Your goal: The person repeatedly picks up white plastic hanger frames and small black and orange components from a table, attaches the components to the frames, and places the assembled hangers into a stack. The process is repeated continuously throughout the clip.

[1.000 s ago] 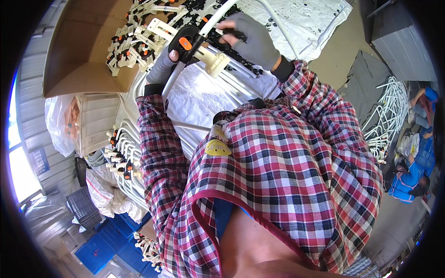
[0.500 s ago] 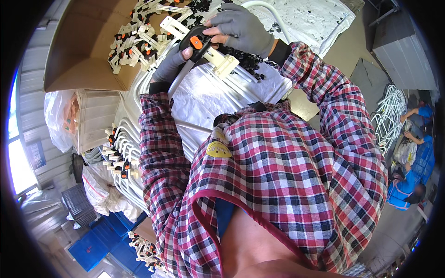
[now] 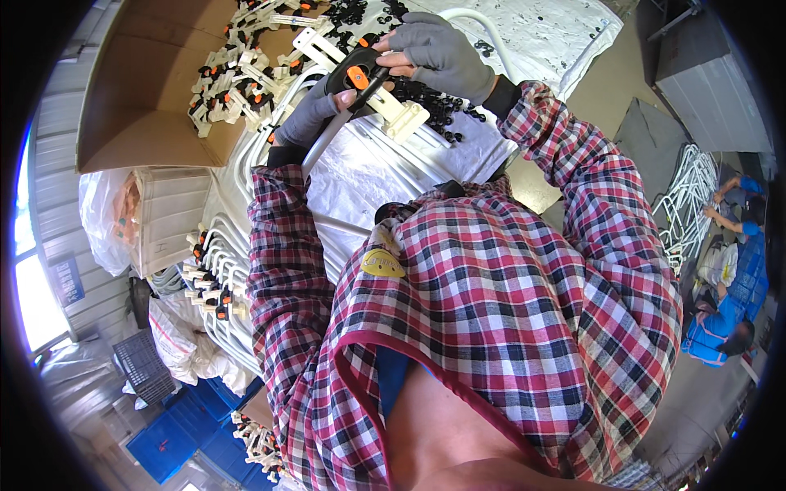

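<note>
Both my hands wear grey fingerless gloves and meet at a cream-and-black plastic clamp with an orange lever. A white bent tube with a black end section runs into the clamp. My left hand is closed round the clamp and tube from the left, its thumb against the black part. From the right, my right hand has its fingers bent and pressed on the clamp's black housing near the tube end; whether a small piece sits under the fingertips is hidden.
A cardboard box holding several similar clamps stands at the left. Small black parts lie on a white sheet with white tubes. More tubes with clamps hang at the lower left. People in blue sit at far right beside tubes.
My hands and the clamp have shifted slightly right and down in the picture. My right fingers remain at the black housing, and the left hand keeps its hold.
</note>
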### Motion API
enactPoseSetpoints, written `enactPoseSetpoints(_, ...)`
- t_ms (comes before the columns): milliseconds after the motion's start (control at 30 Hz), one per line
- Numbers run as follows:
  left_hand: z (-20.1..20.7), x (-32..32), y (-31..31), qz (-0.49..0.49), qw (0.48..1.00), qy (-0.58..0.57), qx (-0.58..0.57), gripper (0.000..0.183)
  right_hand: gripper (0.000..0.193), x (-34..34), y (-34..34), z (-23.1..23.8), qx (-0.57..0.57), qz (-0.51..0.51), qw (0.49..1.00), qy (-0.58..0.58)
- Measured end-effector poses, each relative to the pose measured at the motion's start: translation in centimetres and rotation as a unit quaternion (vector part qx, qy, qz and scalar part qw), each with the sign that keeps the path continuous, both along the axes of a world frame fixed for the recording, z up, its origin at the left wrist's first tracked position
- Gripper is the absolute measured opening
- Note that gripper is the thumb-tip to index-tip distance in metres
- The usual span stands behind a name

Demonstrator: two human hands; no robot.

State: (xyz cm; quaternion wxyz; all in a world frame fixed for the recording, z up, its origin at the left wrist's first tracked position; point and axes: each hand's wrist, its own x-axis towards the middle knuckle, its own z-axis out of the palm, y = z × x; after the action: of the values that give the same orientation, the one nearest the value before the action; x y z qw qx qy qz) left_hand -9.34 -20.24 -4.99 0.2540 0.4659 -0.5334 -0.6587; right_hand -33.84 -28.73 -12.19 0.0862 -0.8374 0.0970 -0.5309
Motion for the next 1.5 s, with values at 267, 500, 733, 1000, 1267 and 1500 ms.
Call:
enactPoseSetpoints(267, 0.0, -0.2, 0.1, 0.033, 0.998, -0.047, -0.010, 0.081, 0.051, 0.0, -0.2, 2.6, 0.203, -0.036, 0.975, 0.086)
enactPoseSetpoints(500, 0.9, -0.8, 1.0, 0.069, 0.994, -0.073, -0.030, 0.077, 0.041, -0.4, -2.3, 6.5, 0.179, 0.047, 0.913, 0.363)
enactPoseSetpoints(733, 1.6, -0.1, 1.6, 0.046, 0.994, -0.084, -0.055, 0.079, 0.043, 0.6, -0.6, 4.5, 0.077, -0.044, 0.971, 0.221)
enactPoseSetpoints(1000, 0.0, 7.1, 6.8, 0.097, 0.985, -0.129, -0.055, 0.063, 0.039, -8.5, -0.6, -15.7, 0.579, -0.148, 0.800, 0.061)
enactPoseSetpoints(1267, -4.3, 3.2, 20.1, 0.552, 0.793, -0.110, -0.232, 0.060, 0.055, -11.8, 4.7, -27.3, 0.584, -0.322, 0.745, 0.024)
enactPoseSetpoints(1500, 4.5, 0.5, 24.9, 0.578, 0.309, -0.531, -0.538, 0.060, 0.023, 9.0, 10.2, -8.2, 0.604, 0.224, 0.756, 0.118)
